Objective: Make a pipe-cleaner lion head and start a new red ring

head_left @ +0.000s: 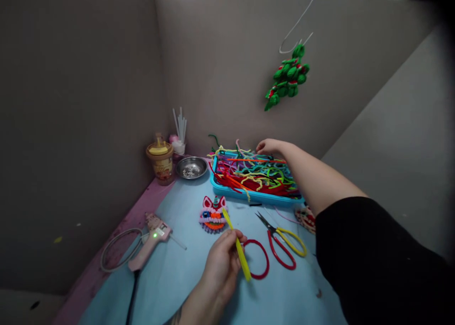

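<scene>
Upright above the table, my left hand point(224, 261) is closed around a length of bright yellow pipe cleaner point(242, 258). A red pipe-cleaner ring point(267, 261) shows just right of those fingers; I cannot tell whether they hold it too. My right hand point(270, 146) reaches over the far side of a blue tray point(223, 190) heaped with coloured pipe cleaners point(263, 173). Its fingers are curled together, and what they hold, if anything, is unclear. Beyond my left hand lies a pink, red and orange lion-like face point(214, 218) with ears and a small horn.
Scissors point(280, 239) with red and yellow handles lie blades open at the right. A pink glue gun point(151, 246), corded and lit green, lies left. Behind are a metal bowl point(192, 168), a lidded cup point(161, 163) and white sticks point(181, 125). A green ornament point(289, 76) hangs above.
</scene>
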Demonstrator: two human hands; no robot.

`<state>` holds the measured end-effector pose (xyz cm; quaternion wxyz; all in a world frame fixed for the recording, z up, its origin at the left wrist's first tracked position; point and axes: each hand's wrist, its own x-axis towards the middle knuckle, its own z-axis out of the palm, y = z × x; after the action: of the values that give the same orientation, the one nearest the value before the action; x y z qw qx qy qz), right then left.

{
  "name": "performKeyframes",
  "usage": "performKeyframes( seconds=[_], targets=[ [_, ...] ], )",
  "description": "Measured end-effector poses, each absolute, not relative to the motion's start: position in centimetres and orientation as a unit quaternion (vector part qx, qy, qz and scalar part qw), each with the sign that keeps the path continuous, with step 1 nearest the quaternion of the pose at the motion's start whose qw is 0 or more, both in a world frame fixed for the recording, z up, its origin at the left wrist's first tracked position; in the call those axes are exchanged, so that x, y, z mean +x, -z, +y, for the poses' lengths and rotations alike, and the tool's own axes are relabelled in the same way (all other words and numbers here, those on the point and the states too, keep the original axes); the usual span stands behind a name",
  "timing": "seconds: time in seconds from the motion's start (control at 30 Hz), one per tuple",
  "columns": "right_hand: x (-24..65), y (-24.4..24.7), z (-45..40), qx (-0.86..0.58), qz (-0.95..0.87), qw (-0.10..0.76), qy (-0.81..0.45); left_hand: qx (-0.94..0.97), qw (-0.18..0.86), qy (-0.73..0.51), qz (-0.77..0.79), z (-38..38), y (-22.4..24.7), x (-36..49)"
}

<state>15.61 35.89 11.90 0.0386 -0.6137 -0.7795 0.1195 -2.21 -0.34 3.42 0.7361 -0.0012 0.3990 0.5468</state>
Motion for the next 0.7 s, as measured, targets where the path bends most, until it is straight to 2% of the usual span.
performKeyframes(
  seconds=[0.1, 0.33, 0.53, 0.7],
  targets=[
    [16.2, -11.4, 35.0, -0.6, -0.79, -0.017, -0.125, 0.018, 0.745, -0.542, 0.389, -0.4, -3.5, -2.1],
    [16.7, -12.6, 35.2, -0.595, -0.794, 0.101, -0.079, 0.011, 0.736, -0.545, 0.402, -0.4, -3.1, -2.0],
    [18.3, -15.0, 34.9, -0.554, -0.827, 0.071, -0.064, 0.018, 0.739, -0.539, 0.404, -0.4, -2.8, -2.1],
    [19.6, -13.9, 34.2, -0.596, -0.8, 0.055, -0.044, 0.031, 0.74, -0.53, 0.412, -0.2, -2.4, -1.9]
  ],
)
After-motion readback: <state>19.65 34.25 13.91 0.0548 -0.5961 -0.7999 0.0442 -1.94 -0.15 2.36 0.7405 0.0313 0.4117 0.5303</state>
